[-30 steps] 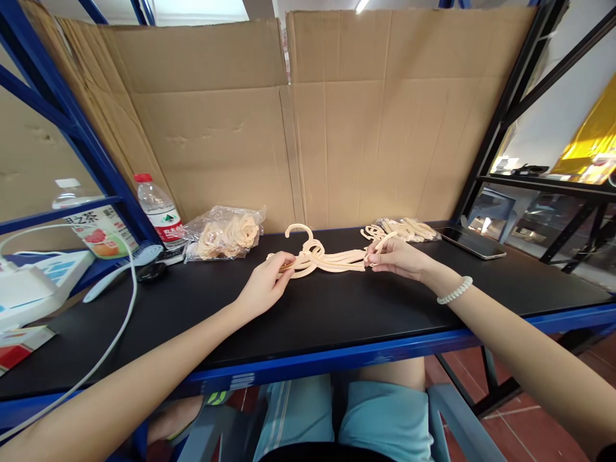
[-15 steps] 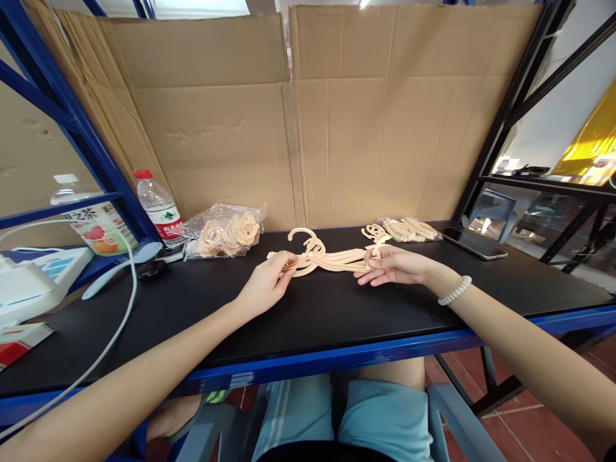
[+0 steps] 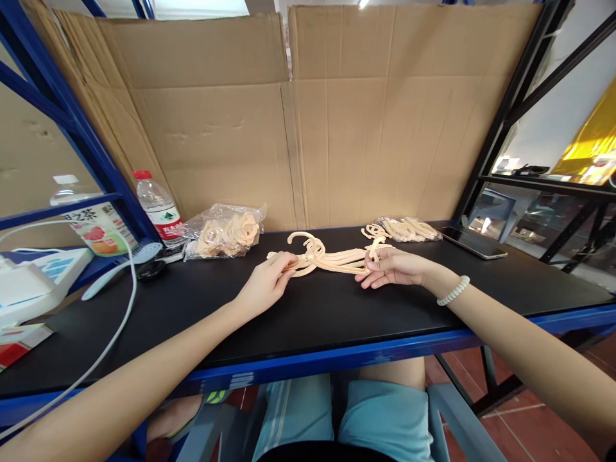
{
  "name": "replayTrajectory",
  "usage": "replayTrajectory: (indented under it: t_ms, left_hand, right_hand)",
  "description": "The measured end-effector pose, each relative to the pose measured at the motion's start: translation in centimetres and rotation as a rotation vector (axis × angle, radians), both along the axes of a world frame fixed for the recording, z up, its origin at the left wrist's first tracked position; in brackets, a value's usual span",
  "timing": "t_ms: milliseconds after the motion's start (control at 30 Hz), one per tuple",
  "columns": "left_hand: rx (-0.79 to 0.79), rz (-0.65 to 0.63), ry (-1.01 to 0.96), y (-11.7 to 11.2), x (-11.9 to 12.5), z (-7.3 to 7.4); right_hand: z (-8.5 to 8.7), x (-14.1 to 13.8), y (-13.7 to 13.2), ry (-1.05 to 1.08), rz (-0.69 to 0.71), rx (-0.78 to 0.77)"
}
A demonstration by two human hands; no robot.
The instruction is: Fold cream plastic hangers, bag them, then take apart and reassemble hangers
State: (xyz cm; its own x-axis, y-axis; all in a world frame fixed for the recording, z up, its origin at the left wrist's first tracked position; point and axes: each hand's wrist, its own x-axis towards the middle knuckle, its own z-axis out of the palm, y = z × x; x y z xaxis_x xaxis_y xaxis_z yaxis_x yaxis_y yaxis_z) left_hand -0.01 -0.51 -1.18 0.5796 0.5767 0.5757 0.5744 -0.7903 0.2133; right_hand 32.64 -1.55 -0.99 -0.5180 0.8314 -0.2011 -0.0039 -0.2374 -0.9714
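Handling hanger stack [image 3: 332, 258] at both ends on black table [image 3: 308, 314].

Pinches left end between thumb and fingertips of left hand [image 3: 267, 285], unchanged from half a second ago. Touches right end with right hand [image 3: 394, 268], fingers half extended; cannot tell whether gripped. Unlike one second ago, no longer lifts a hook piece above the stack; rests lower, near the tabletop. Keeps stack flat at table centre. Behind, to the left: clear plastic bag [image 3: 224, 232] holding similar cream pieces. Behind, to the right: second bag [image 3: 409, 229] holding more, just beyond right hand.
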Motion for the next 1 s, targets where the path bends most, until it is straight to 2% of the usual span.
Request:
replayTrajectory:
  t_ms: [500,767,1000]
  left_hand:
    - [-0.016,0.011,-0.005,-0.1,0.1,0.2]
    - [-0.018,0.0,0.0,0.0,0.1,0.1]
    - [-0.009,0.028,-0.01,-0.1,0.1,0.2]
  right_hand:
    - [-0.2,0.5,0.4,0.014,0.044,0.001]
    - [0.1,-0.2,-0.1,-0.021,-0.075,0.079]
    - [0.4,-1.0,-0.7,-0.015,-0.116,0.144]
